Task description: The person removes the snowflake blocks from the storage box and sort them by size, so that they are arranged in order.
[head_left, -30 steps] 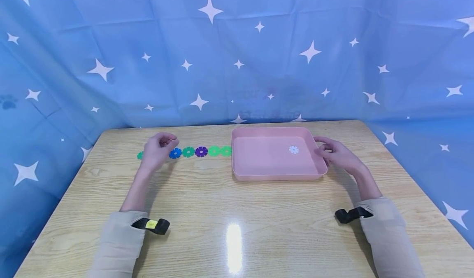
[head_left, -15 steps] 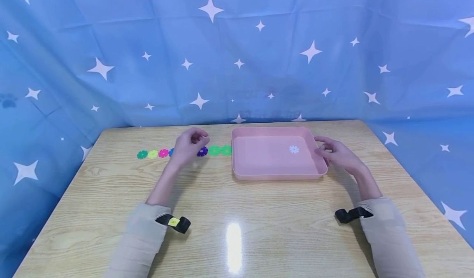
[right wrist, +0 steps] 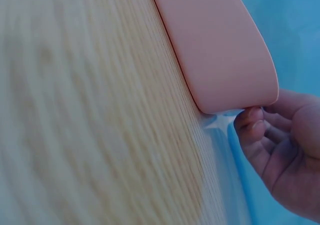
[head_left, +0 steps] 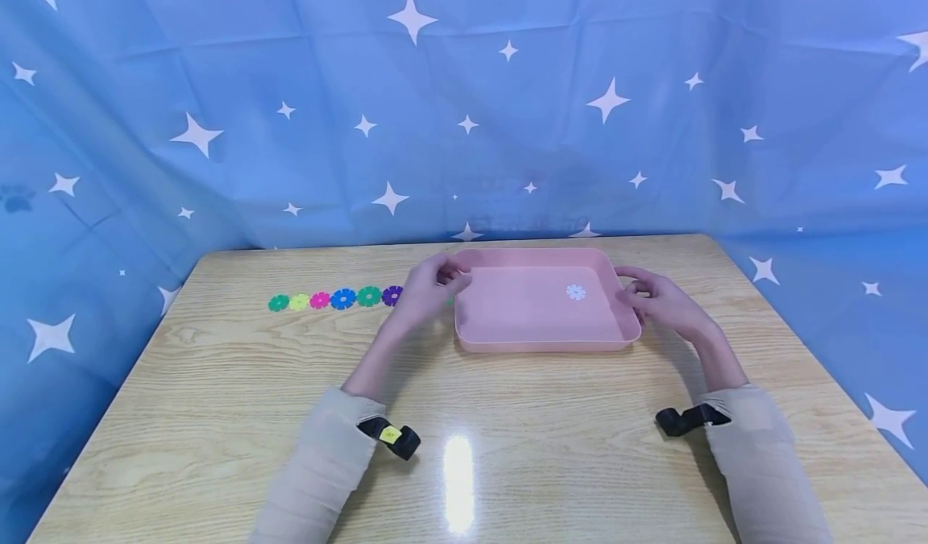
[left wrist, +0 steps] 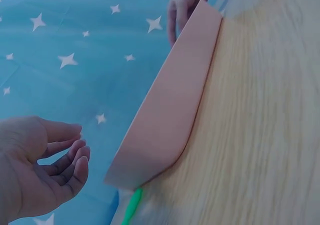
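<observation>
My left hand (head_left: 429, 288) is above the tray's left end in the head view, fingers loosely curled. The left wrist view shows this left hand (left wrist: 47, 167) apart from the tray wall, with nothing visible in its fingers. My right hand (head_left: 663, 302) pinches the right edge of a shallow pink tray (head_left: 529, 346); the right wrist view has its thumb and fingers at the tray's end wall (right wrist: 220, 50). Inside the tray lies one white snowflake-shaped disc (head_left: 576, 292). A row of notched plastic discs, including a blue disc (head_left: 343, 299) and a pink disc (head_left: 320, 300), runs left from the tray.
A wooden table (head_left: 551, 431) bears everything. Behind it hangs a blue cloth (head_left: 326, 85) with white stars. One green disc (left wrist: 132, 207) shows by the tray's corner in the left wrist view. My left hand covers the row's right end in the head view.
My left hand has moved right along the row of discs, from its left part to the tray's left end, uncovering the left discs. The right hand and tray have stayed put.
</observation>
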The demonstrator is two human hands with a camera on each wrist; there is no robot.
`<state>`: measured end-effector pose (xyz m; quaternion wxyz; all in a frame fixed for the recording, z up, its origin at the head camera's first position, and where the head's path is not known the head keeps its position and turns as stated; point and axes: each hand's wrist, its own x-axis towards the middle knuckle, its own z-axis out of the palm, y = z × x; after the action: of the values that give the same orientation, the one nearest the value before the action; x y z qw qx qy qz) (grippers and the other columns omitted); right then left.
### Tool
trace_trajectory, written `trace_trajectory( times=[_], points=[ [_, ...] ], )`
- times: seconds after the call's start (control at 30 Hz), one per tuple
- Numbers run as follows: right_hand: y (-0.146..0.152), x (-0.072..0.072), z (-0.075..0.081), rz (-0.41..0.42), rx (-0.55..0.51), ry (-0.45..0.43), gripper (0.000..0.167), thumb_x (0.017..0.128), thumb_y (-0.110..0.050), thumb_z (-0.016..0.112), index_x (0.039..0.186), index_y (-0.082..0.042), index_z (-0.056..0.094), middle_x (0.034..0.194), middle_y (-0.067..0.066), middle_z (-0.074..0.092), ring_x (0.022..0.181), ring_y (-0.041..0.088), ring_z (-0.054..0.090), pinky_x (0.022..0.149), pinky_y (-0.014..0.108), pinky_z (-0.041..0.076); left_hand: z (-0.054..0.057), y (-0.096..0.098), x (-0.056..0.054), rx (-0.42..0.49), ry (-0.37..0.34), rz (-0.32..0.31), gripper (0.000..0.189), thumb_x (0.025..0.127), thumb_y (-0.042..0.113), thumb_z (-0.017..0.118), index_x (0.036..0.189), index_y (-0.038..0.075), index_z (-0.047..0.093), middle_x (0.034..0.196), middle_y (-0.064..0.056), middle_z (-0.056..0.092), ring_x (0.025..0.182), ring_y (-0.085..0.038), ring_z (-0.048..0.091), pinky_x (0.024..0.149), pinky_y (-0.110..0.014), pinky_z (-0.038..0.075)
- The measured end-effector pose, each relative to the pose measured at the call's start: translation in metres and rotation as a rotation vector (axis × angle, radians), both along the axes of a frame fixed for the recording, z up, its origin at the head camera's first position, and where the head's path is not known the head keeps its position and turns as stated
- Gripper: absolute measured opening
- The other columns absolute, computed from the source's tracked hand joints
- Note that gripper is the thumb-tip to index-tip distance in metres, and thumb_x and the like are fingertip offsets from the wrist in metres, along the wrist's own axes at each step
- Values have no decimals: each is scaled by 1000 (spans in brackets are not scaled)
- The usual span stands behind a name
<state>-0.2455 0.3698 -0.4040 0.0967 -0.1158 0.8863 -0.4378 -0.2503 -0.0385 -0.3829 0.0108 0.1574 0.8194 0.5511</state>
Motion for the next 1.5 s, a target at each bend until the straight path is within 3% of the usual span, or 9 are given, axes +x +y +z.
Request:
trace_trajectory(
  times=[0.17, 0.43, 0.8, 1.0, 1.3, 1.5],
  points=[
    [-1, 1, 1, 2, 3, 2, 55, 106, -17, 54, 153, 1, 34, 90, 18, 56, 61, 24, 54, 61, 36, 51, -6, 24, 0, 2, -4, -45, 14, 98, 11, 67, 110, 3, 66, 95, -8, 64, 89, -20, 60, 74, -26, 50],
    [0, 1, 1, 7, -8, -9, 56, 106, -15, 53, 154, 2, 31, 90, 18, 56, 60, 26, 53, 62, 35, 51, -21, 59, -4, -23, 28, -122, 11, 96, 5, 67, 105, 0, 68, 94, -10, 67, 88, -20, 62, 82, -25, 51],
    [1, 0, 1, 6, -15, -3, 55, 105, -16, 55, 153, 2, 33, 88, 17, 56, 60, 23, 53, 62, 36, 51, -33, 103, -5, -37, -51, -163, 18, 98, 11, 66, 115, 4, 67, 101, -2, 66, 93, -14, 61, 86, -23, 50],
    [1, 0, 1, 7, -29, 6, 54, 105, -13, 54, 152, 4, 33, 88, 17, 57, 59, 22, 52, 60, 38, 49, -36, 124, -12, -41, -26, -219, 24, 97, 6, 65, 120, 0, 66, 105, -6, 67, 96, -14, 62, 86, -21, 49],
    [0, 0, 1, 11, -29, 11, 53, 105, -13, 54, 152, 3, 34, 89, 17, 57, 60, 22, 53, 58, 37, 50, -38, 148, -20, -39, -65, -300, 28, 99, 5, 60, 126, 0, 64, 120, -10, 66, 100, -13, 60, 85, -20, 48],
    [0, 0, 0, 10, -27, 9, 53, 105, -15, 54, 152, 1, 35, 90, 17, 57, 60, 21, 53, 58, 38, 50, -40, 158, -24, -113, -67, -314, 32, 97, 5, 61, 129, 4, 64, 122, -8, 66, 100, -14, 57, 86, -21, 48]
  ],
)
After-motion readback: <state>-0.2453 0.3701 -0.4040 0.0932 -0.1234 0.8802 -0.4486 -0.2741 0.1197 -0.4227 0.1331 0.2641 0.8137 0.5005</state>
